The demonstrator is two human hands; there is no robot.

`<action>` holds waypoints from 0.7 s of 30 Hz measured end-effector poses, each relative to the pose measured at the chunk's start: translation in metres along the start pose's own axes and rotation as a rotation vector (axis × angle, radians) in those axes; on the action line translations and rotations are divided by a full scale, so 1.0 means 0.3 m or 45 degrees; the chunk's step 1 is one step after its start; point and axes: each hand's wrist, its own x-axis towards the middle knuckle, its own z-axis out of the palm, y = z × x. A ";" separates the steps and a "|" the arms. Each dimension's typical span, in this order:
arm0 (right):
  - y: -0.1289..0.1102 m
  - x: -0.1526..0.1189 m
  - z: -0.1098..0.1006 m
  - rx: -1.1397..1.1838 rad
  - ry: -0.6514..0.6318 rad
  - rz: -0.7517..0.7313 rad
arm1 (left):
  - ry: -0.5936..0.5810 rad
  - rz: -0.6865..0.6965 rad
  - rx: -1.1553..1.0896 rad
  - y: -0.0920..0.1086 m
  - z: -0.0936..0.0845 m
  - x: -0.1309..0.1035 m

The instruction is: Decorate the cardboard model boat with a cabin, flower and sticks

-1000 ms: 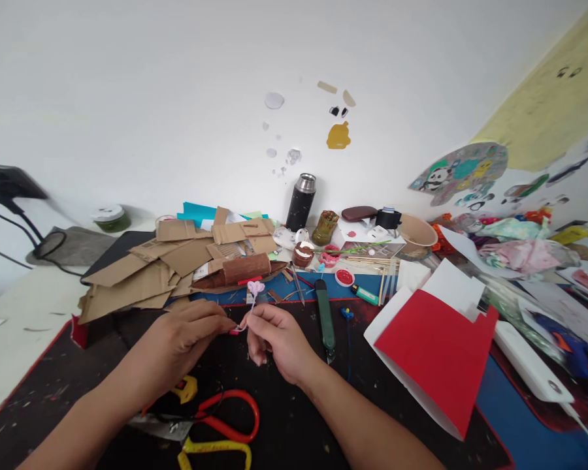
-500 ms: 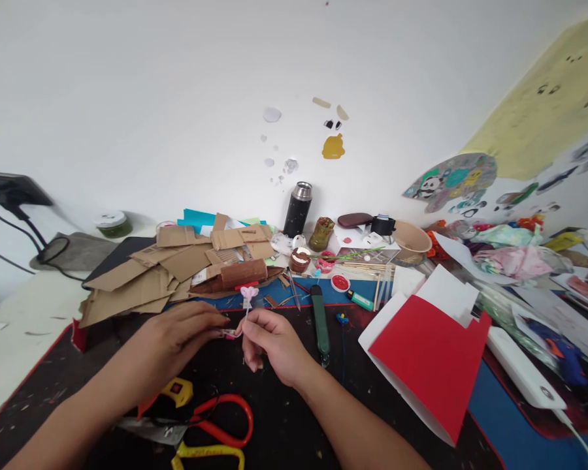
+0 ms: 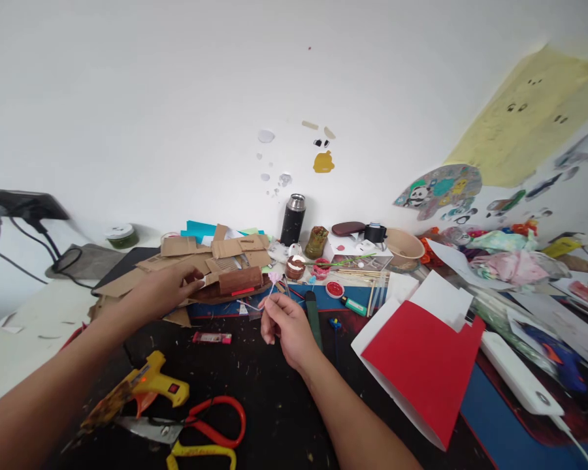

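My right hand (image 3: 285,325) pinches the thin stem of a small pink flower (image 3: 275,278), whose head stands above the fingertips. A thin pale strip runs left from that pinch. My left hand (image 3: 169,284) is over the cardboard pieces (image 3: 179,246), beside a brown roll (image 3: 241,280); its fingers are bent and slightly apart, with nothing visible between them. On the black mat below lies a pink lighter-like item (image 3: 212,337), touched by neither hand.
A yellow glue gun (image 3: 161,382) and red-and-yellow scissors (image 3: 218,424) lie at the front left. Red card (image 3: 421,365) and a white power bank (image 3: 519,372) lie right. A black flask (image 3: 293,222) stands near the wall.
My left hand has let go of the pink item, leaving it on the mat, and moved up and left over the cardboard. My right hand has shifted slightly right with the flower. The view has shifted.
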 end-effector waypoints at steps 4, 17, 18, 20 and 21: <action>-0.004 0.015 -0.015 -0.040 0.062 -0.050 | -0.056 -0.005 -0.008 -0.012 0.021 0.054; -0.009 0.025 -0.027 -0.126 0.130 -0.133 | -0.110 0.197 -0.108 0.022 0.040 0.051; -0.007 0.024 -0.026 -0.129 0.127 -0.138 | -0.094 0.212 -0.115 0.026 0.043 0.045; -0.005 0.024 -0.025 -0.131 0.123 -0.146 | -0.042 0.218 -0.135 0.030 0.050 0.038; -0.005 0.024 -0.024 -0.131 0.123 -0.147 | -0.008 0.211 -0.148 0.031 0.054 0.036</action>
